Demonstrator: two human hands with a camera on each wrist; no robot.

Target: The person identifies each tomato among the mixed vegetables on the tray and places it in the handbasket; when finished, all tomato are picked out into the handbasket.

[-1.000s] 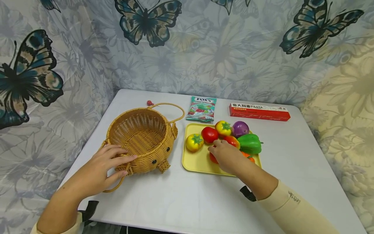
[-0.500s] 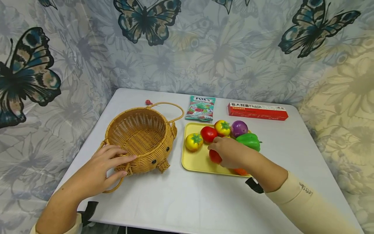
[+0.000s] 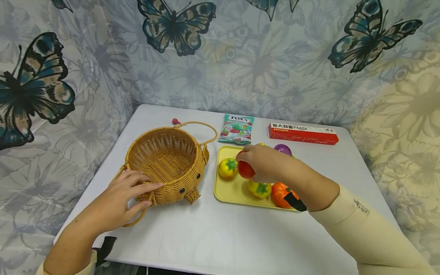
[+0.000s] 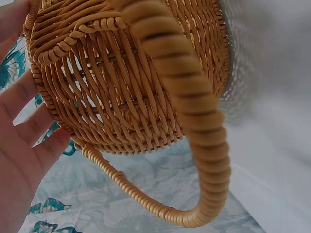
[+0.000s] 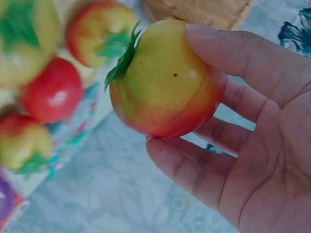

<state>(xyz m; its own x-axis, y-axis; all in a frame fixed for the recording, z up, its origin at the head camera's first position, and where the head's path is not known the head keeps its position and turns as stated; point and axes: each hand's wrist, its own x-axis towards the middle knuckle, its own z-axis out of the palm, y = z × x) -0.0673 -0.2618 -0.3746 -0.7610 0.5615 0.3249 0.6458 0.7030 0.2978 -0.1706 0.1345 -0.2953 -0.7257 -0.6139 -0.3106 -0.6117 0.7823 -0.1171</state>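
Observation:
My right hand [image 3: 266, 164] holds a red-and-yellow tomato [image 5: 167, 82] with a green leafy top. Thumb and fingers curve round it. In the head view its red side is over the yellow tray [image 3: 225, 194]. A yellow tomato [image 3: 228, 168] lies on the tray's left side; another yellow tomato [image 3: 260, 190] and an orange pumpkin [image 3: 281, 194] sit near its front. My left hand [image 3: 128, 194] rests on the rim of a wicker basket [image 3: 182, 187] with fairly straight fingers. The left wrist view shows its fingertips touching the basket's woven side.
Beyond the right hand a purple round vegetable [image 3: 283, 149] is partly hidden. Behind the tray lie a green candy bag [image 3: 236, 129] and a red pasta box [image 3: 303, 133]. A small red lollipop [image 3: 175, 121] is behind the basket, whose handle [image 3: 209, 131] sticks out.
My right hand has moved up and left with the tomato lifted in it, uncovering the yellow tomato and pumpkin at the tray's front. The left hand and basket stay put.

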